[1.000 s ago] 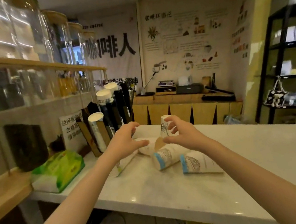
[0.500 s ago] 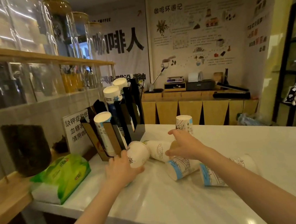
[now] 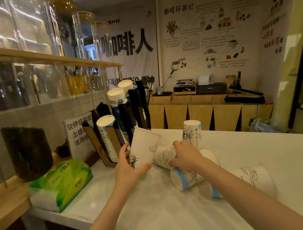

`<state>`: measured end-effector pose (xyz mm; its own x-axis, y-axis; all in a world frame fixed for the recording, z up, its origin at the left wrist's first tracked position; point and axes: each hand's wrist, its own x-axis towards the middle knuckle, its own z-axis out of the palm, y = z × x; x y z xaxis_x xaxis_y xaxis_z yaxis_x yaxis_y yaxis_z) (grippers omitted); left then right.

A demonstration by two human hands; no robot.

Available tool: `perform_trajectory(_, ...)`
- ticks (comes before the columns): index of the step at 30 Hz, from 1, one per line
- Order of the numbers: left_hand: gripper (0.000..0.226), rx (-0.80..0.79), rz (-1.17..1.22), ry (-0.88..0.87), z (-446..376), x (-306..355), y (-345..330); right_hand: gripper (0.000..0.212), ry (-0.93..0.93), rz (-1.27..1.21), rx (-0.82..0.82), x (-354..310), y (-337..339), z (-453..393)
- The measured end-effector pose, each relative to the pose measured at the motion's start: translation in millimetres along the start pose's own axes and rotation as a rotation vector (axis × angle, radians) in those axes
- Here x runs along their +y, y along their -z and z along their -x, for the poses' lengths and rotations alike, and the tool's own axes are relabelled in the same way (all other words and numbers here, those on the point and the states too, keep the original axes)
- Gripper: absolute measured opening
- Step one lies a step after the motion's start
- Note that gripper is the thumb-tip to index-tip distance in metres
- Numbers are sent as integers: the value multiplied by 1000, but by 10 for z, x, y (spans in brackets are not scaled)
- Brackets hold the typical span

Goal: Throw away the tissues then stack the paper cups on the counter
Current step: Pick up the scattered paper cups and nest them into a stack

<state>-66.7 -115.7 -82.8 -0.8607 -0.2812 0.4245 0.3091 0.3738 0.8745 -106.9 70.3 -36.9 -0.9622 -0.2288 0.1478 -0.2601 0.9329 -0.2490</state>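
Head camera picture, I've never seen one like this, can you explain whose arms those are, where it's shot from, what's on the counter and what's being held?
No machine here: the picture comes from a wide-angle camera worn on a person's head, looking forward and down, so the two bare arms are the wearer's own.

The left hand holds one paper cup lifted off the white counter, tilted, mouth up. The right hand rests on a second cup lying on its side; whether its grip has closed, I cannot tell.

Two more cups lie tipped over, one near the wrist and one behind the right forearm. Another cup stands upside down farther back.

At left sit a green tissue pack and a cup rack.
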Motion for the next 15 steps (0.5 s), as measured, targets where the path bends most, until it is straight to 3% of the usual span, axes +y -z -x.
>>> perform_trajectory(5,98,0,148,40,97,-103,-292,68,-2,-2,12,26,-34,-41)
perform_trajectory(10,84,-31,63,21,65,-171,-341,69,20,-66,60,60,-25,-71)
perform_trajectory(15,84,-41,43,41,59,-225,-343,65,65,-126,197,-1,67,-67)
